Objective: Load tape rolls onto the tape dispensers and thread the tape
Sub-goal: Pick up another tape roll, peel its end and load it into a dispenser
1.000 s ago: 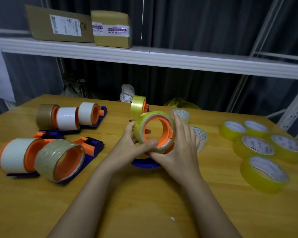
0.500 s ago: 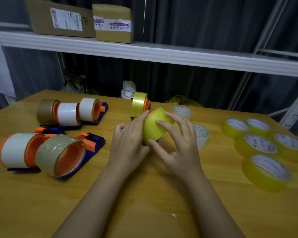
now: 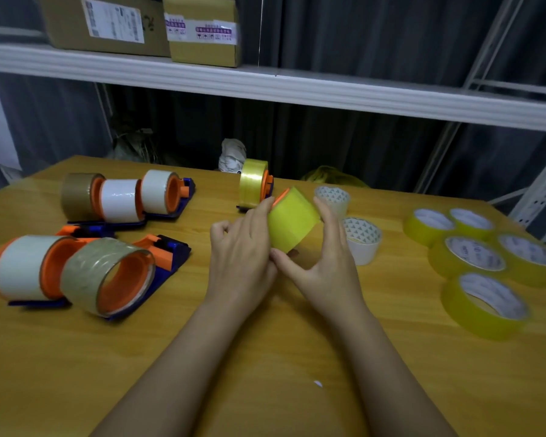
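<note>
Between both hands, the yellow tape roll (image 3: 292,227) has turned from 1 second ago: its orange hub faced the camera, now its band does. Left hand (image 3: 241,250) and right hand (image 3: 323,263) grasp it above the counter (image 3: 265,357), likely hunting the tape's end for threading.

Seven loaded dispensers (image 3: 120,200), five loose yellow rolls (image 3: 483,305), two white cores (image 3: 361,239), two boxes (image 3: 202,29)
</note>
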Tool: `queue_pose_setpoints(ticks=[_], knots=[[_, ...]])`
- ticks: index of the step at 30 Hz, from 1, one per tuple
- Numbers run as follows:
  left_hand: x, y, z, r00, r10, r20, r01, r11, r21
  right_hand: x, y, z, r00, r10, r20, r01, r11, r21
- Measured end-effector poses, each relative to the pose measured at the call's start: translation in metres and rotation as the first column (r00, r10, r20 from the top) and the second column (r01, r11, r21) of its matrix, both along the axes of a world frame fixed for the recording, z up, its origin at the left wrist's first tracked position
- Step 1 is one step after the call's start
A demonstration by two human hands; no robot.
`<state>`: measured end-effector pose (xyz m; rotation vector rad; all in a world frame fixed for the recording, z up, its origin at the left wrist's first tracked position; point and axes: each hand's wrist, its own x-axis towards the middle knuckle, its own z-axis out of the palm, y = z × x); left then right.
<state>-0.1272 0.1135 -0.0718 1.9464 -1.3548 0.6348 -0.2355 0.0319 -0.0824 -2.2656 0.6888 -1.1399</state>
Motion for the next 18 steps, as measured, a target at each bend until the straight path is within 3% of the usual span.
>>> queue_pose_setpoints(ticks=[2, 4, 6, 7, 8, 10, 13, 18], knots=[[-0.002, 0.006, 0.006, 0.985, -0.115, -0.131, 0.120, 0.992, 0.029, -0.001, 0.000, 0.000, 0.999, 0.015, 0.045, -0.018, 0.998, 0.066], [-0.001, 0.014, 0.010, 0.886, -0.275, -0.373, 0.326, 0.942, 0.078, -0.003, -0.001, 0.000, 0.997, -0.013, 0.080, 0.010, 0.999, 0.041], [0.006, 0.016, 0.015, 0.680, -0.397, -0.616, 0.522, 0.852, 0.028, -0.005, -0.003, 0.000, 0.993, -0.024, 0.117, 0.020, 0.999, 0.035], [0.010, 0.015, 0.017, 0.541, -0.459, -0.705, 0.572, 0.815, -0.091, -0.006, -0.004, 0.001, 0.991, -0.010, 0.134, 0.004, 0.999, 0.041], [0.014, 0.012, 0.020, 0.399, -0.506, -0.764, 0.561, 0.794, -0.233, -0.008, -0.005, 0.002, 0.990, 0.018, 0.143, -0.025, 0.999, 0.046], [0.019, 0.009, 0.023, 0.209, -0.540, -0.815, 0.462, 0.790, -0.404, -0.010, -0.005, 0.004, 0.986, 0.103, 0.130, -0.108, 0.994, 0.035], [0.016, 0.013, 0.027, 0.008, -0.440, -0.898, 0.369, 0.836, -0.406, -0.010, 0.001, 0.005, 0.971, 0.226, 0.072, -0.223, 0.974, -0.045], [0.011, 0.013, 0.029, -0.103, -0.417, -0.903, 0.262, 0.864, -0.429, -0.009, -0.001, 0.002, 0.976, 0.214, -0.026, -0.216, 0.964, -0.158]])
